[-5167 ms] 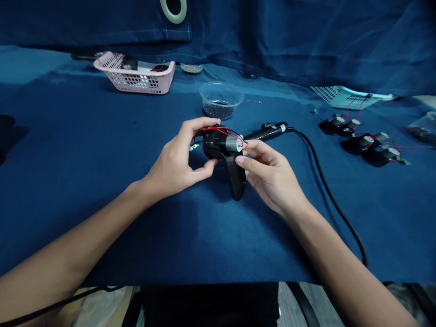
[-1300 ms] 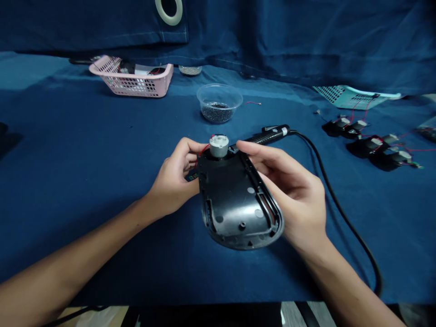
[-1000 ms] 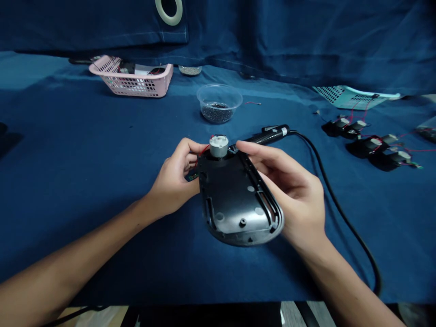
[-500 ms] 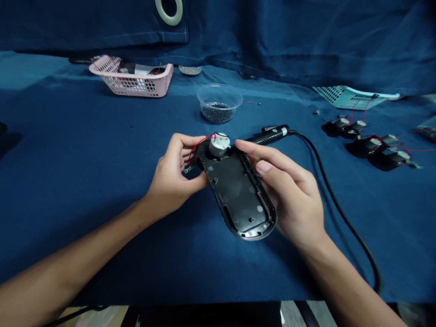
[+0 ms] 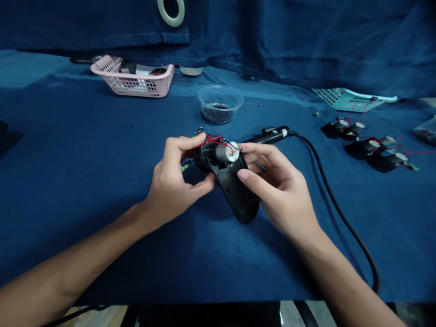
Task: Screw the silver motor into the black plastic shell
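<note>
Between my hands, above the table, is a black plastic housing (image 5: 235, 188), its rounded end tilted down toward me. A small cylindrical motor (image 5: 225, 153) with a white end sits at its upper part, red and black wires attached. My left hand (image 5: 173, 175) is closed on the housing's upper left, thumb below and fingers above. A small green circuit board (image 5: 186, 166) hangs by its fingers. My right hand (image 5: 281, 184) grips the right edge, thumb on the housing and index fingertip close to the motor's white end.
Behind the housing lies a black electric screwdriver (image 5: 269, 136) with a cable curving right. A clear tub (image 5: 220, 93) of small dark screws stands farther back. There are a pink basket (image 5: 143, 86), a teal basket (image 5: 361, 101) and several motor assemblies (image 5: 371, 147) at right.
The housing has turned in my hands, so its inside is seen at a steeper angle and the motor points right. My right thumb has shifted left along the edge.
</note>
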### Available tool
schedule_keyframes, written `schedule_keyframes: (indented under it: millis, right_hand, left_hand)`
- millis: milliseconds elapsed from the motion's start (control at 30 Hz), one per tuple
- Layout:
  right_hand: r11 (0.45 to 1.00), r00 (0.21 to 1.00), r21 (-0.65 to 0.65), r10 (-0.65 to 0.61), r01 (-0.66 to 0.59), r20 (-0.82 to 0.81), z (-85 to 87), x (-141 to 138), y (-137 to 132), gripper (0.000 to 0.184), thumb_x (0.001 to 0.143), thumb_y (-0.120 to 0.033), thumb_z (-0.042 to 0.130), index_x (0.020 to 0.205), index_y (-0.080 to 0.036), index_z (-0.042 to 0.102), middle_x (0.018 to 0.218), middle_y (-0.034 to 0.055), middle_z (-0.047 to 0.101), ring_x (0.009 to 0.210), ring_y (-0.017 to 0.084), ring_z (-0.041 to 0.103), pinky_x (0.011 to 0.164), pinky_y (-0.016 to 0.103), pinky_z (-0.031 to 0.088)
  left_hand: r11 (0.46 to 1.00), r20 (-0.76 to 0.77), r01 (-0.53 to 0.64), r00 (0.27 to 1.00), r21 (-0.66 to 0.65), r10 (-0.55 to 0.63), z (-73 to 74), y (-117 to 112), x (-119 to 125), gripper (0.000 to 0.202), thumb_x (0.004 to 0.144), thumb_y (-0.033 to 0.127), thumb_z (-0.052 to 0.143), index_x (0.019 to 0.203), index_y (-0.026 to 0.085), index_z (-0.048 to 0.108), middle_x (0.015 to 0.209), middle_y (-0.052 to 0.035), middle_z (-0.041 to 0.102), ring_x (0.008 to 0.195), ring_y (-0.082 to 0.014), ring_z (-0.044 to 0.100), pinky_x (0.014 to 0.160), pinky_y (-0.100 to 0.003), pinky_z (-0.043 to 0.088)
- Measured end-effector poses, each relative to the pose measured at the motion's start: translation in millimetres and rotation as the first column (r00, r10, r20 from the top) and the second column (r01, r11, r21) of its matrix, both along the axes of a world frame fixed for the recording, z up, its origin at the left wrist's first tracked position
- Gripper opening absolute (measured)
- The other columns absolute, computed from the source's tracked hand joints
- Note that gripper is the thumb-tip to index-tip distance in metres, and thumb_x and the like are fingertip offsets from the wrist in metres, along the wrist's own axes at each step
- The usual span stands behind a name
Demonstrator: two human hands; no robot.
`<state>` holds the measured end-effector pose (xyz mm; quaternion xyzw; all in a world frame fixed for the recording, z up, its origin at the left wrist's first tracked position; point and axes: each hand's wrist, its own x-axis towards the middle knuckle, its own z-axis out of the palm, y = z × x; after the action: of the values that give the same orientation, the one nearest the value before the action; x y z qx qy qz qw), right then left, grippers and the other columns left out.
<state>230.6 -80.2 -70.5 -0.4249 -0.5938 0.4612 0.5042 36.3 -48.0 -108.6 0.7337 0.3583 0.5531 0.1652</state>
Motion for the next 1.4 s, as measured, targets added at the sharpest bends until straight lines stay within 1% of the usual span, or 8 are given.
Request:
schedule_keyframes:
  millis: [200,433,733,867,1000,1133,1267,1400]
  right_hand:
    - [1.000,1.000,-0.016,0.015,-0.015,-0.013,-0.3,-1,2,0.029,0.089,-0.023,0.069,0.116,-0.031,0.064,0.101,-0.0033,0.065,0.089,0.009,0.064,0.080,0.020,0.054]
    - [0.999,0.999,-0.015,0.034,-0.034,-0.030,-2.2,-1,2,0.029,0.088,-0.022,0.071,0.114,-0.032,0.064,0.106,-0.0050,0.067,0.091,0.007,0.064,0.082,0.017,0.053]
    - [0.999,0.999,-0.015,0.034,-0.034,-0.015,-0.6,-1,1,0.028,0.088,-0.022,0.071,0.114,-0.029,0.063,0.108,-0.0039,0.068,0.094,0.008,0.066,0.085,0.018,0.054]
    - [0.995,0.995,-0.043,0.090,-0.092,-0.046,0.5,-1,0,0.025,0.093,-0.030,0.064,0.118,-0.028,0.064,0.116,-0.0007,0.069,0.106,0.011,0.066,0.094,0.022,0.053]
    - [0.987,0.988,-0.051,0.150,-0.152,-0.045,-0.4,-2,-3,0.038,0.086,-0.033,0.072,0.123,-0.032,0.061,0.126,-0.0021,0.066,0.109,0.013,0.066,0.093,0.024,0.054]
    - [0.993,0.994,-0.055,0.104,-0.103,0.014,-2.6,-2,-4,0.053,0.079,-0.026,0.079,0.126,-0.037,0.057,0.130,-0.0034,0.062,0.106,0.014,0.067,0.096,0.031,0.055]
    - [0.998,0.998,-0.035,0.053,-0.051,0.040,-1.1,-2,-4,0.051,0.081,-0.026,0.078,0.126,-0.035,0.056,0.132,-0.0015,0.061,0.107,0.014,0.067,0.093,0.029,0.055]
    - [0.997,0.998,-0.050,0.056,-0.056,-0.004,1.2,-3,-3,0.048,0.082,-0.033,0.076,0.125,-0.032,0.056,0.133,0.0017,0.061,0.101,0.016,0.069,0.089,0.031,0.059]
  left_hand:
    - [0.991,-0.095,-0.034,0.994,0.129,0.046,3.3,-2,0,0.060,0.079,0.018,0.071,0.132,0.024,0.044,0.124,-0.0080,0.059,0.118,-0.0257,0.061,0.100,-0.043,0.057]
    - [0.972,-0.153,0.008,0.988,0.234,0.029,9.6,-4,-1,0.065,0.078,0.013,0.073,0.135,0.021,0.044,0.122,-0.0077,0.059,0.115,-0.0221,0.062,0.095,-0.035,0.059]
    - [0.965,-0.180,0.021,0.983,0.260,0.027,13.9,-5,-1,0.061,0.078,0.012,0.072,0.133,0.018,0.046,0.122,-0.0088,0.060,0.113,-0.0210,0.062,0.095,-0.034,0.058]
    - [0.963,-0.205,-0.012,0.976,0.271,0.070,17.9,-7,-1,0.062,0.079,0.015,0.072,0.134,0.022,0.045,0.123,-0.0064,0.061,0.111,-0.0210,0.062,0.094,-0.034,0.058]
    - [0.970,-0.258,-0.056,0.959,0.238,0.119,21.4,-9,0,0.060,0.083,0.019,0.069,0.137,0.024,0.044,0.127,-0.0059,0.060,0.113,-0.0230,0.060,0.097,-0.036,0.055]
    - [0.968,-0.301,-0.076,0.942,0.239,0.149,21.3,-7,-1,0.065,0.084,0.023,0.066,0.143,0.024,0.038,0.130,-0.0078,0.057,0.112,-0.0248,0.059,0.097,-0.039,0.053]
    - [0.960,-0.339,-0.086,0.924,0.265,0.176,22.2,-1,-7,0.070,0.080,0.032,0.074,0.142,0.022,0.043,0.128,-0.0107,0.054,0.121,-0.0297,0.052,0.107,-0.046,0.046]
    - [0.972,-0.382,-0.012,0.919,0.236,0.104,24.2,6,-13,0.074,0.080,0.035,0.074,0.145,0.024,0.041,0.144,-0.0121,0.044,0.135,-0.0329,0.044,0.114,-0.049,0.041]
